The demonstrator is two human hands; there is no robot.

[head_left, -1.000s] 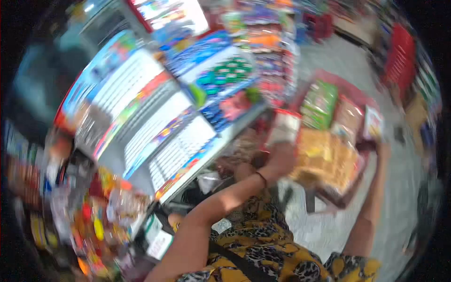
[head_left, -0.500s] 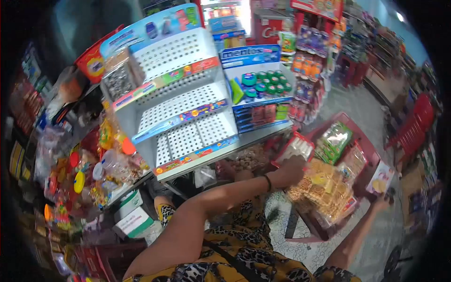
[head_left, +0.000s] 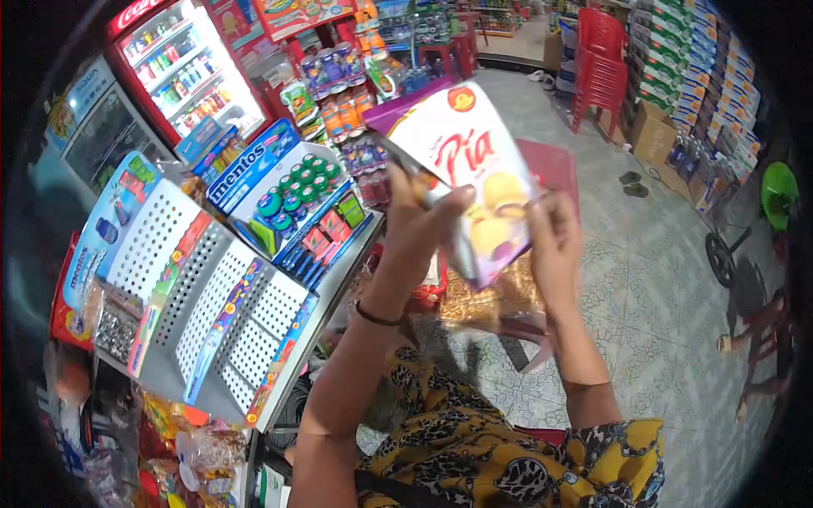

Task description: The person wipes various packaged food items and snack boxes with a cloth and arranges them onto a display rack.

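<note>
A white and purple packet of pia cakes [head_left: 487, 161], printed with "Pía" and yellow pastries, is held up in front of me in both hands. My left hand [head_left: 423, 220], with a dark band at the wrist, grips its left side, thumb across the front. My right hand [head_left: 555, 241] pinches the lower right edge between thumb and fingers. The packet is tilted, and its back is hidden. Below it, golden-brown snack packs [head_left: 478, 300] lie on a red plastic surface [head_left: 555, 165], partly covered by the packet and my hands.
To the left, a tilted white perforated display rack [head_left: 203, 288] stands beside a Mentos stand [head_left: 279, 190]. A red drinks fridge [head_left: 190, 72] is behind. Stacked red chairs [head_left: 600, 72] and a cardboard box [head_left: 652, 131] stand at the far right. Sandals [head_left: 633, 183] lie on the tiled floor.
My view has turned right. My left hand has left the snack packs and now holds the pia packet too. The packet has come from the right side up to the middle.
</note>
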